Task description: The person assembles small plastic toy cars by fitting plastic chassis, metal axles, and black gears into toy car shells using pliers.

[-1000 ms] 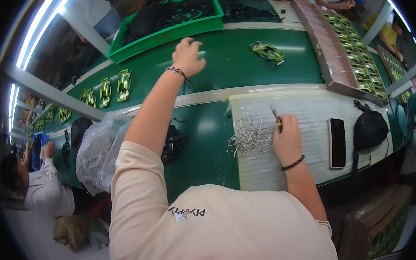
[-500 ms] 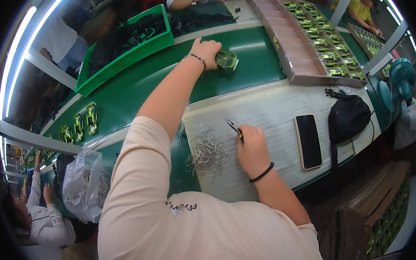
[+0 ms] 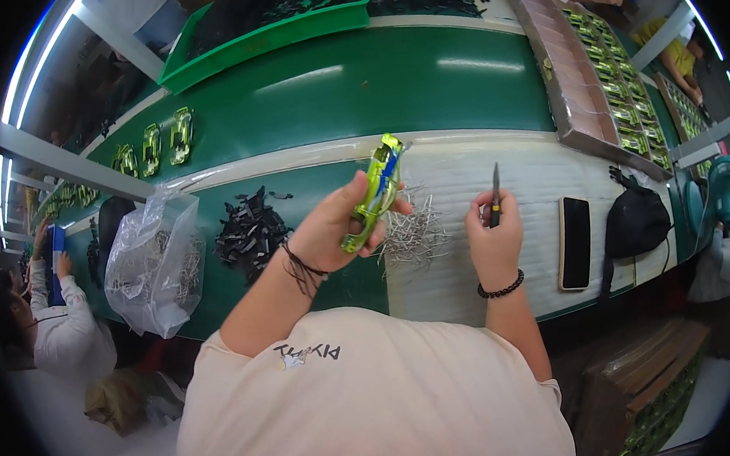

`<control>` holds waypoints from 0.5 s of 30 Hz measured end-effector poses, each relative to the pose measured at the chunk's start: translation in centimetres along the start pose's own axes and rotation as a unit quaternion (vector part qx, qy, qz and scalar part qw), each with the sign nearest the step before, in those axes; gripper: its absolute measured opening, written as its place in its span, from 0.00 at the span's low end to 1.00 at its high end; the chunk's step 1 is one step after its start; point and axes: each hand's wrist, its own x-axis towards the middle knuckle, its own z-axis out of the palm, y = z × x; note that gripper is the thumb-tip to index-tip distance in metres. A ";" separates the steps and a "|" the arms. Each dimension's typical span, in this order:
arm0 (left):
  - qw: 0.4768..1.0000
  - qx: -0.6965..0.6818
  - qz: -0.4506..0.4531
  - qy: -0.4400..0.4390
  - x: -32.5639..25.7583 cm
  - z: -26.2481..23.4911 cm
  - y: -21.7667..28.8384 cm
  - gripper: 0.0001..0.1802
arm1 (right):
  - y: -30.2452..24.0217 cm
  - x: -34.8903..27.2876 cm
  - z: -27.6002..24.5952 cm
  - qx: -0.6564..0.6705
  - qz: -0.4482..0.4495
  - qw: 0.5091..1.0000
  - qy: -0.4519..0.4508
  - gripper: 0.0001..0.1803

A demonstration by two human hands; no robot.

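My left hand [image 3: 335,221] is closed around a glossy yellow-green toy car body [image 3: 371,196] with a blue strip on it, raised and tilted above the bench. Just right of it, a loose heap of thin metal rods [image 3: 419,229] lies on the white sheet. My right hand [image 3: 496,224] grips a pair of slim pointed pliers [image 3: 495,188] with black and yellow handles, tips pointing away from me. To the left of my left hand sits a pile of small black plastic parts [image 3: 251,232].
A clear bag [image 3: 157,266] of metal rods is at the left. Several green car bodies [image 3: 181,137] stand on the far green strip. A green crate [image 3: 278,34] and a partitioned carton [image 3: 574,123] lie beyond. A phone [image 3: 576,244] and black pouch [image 3: 635,221] are at the right.
My left hand has come back from the far green strip to in front of me, bringing the car body. The view has shifted, and the black parts pile now shows. The right hand keeps the pliers.
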 end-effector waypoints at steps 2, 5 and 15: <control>0.999 -0.018 0.016 0.021 -0.8 -0.3 -1.6 0.38 | -1.1 -0.8 0.4 0.022 -0.068 0.997 0.001 0.11; 0.993 -0.114 -0.001 0.016 -2.3 -1.3 -1.8 0.29 | -2.8 -1.9 0.7 0.060 -0.160 0.985 -0.018 0.14; 0.974 -0.126 0.188 -0.028 -3.4 -2.6 -1.6 0.51 | -9.2 -4.7 4.7 0.373 -0.073 0.894 -0.237 0.15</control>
